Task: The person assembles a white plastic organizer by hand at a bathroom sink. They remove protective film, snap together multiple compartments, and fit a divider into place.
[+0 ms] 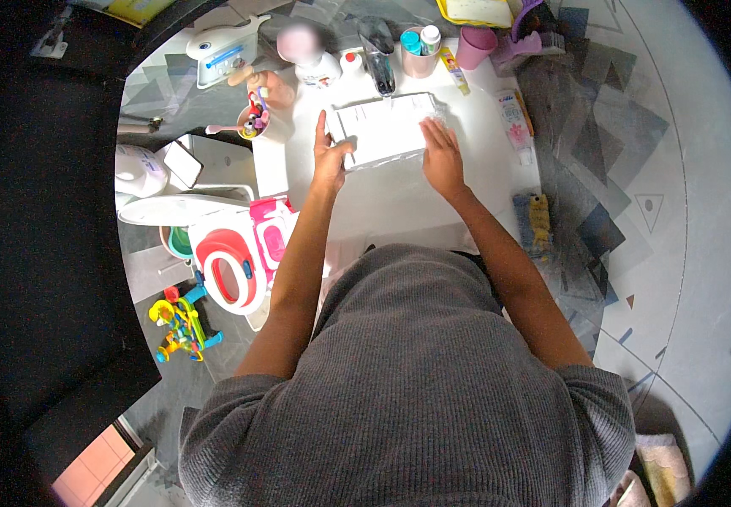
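Over the white washbasin (483, 177), a white rectangular box-like container (386, 131) is tilted below the dark faucet (380, 59). My left hand (329, 160) grips its left side, with the thumb across the near corner and the fingers along the outer edge. My right hand (442, 156) lies against its right end, fingers stretched out and close together. A clear, shiny patch, perhaps water, shows by those fingertips. Glare washes out the container's face, so its inside cannot be made out.
Along the basin's back stand a pump bottle (319, 72), a cup with bottles (420, 55), a yellow tube (454, 72) and a purple cup (475, 46). At left are a toothbrush cup (260, 125) and a red-and-white child's toilet seat (230, 266). A packet (515, 122) lies right.
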Tool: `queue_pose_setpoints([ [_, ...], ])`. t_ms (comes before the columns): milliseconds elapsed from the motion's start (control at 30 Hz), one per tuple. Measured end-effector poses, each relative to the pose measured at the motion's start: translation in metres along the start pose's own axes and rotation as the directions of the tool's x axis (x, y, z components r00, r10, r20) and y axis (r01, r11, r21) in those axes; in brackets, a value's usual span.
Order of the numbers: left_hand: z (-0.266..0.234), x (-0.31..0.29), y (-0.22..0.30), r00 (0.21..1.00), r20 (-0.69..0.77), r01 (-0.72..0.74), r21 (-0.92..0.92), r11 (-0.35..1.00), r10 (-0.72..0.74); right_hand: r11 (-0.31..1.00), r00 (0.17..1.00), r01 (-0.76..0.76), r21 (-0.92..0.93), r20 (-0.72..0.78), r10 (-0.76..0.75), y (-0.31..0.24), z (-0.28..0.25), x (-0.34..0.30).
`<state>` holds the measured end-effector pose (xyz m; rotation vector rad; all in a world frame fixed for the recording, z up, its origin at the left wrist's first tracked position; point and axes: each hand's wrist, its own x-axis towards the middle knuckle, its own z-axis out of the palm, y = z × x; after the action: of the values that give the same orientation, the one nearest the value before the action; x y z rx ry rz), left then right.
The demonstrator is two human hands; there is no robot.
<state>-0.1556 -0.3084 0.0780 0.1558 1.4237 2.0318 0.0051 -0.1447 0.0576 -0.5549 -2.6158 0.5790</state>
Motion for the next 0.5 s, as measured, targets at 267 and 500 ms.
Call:
queue_pose_setpoints([
  [267, 0.009, -0.001, -0.001, 0.999, -0.013, 0.031, -0.024, 0.999, -0.031, 0.996, 0.99, -0.009, 0.091, -0.14, 0.022, -0.024, 0.015, 0.023],
  [500, -0.003, 0.0, 0.002, 0.999, 0.013, 0.03, -0.025, 0.999, -0.029, 0.999, 0.997, 0.018, -0.027, -0.074, -0.02, -0.023, -0.008, 0.006],
])
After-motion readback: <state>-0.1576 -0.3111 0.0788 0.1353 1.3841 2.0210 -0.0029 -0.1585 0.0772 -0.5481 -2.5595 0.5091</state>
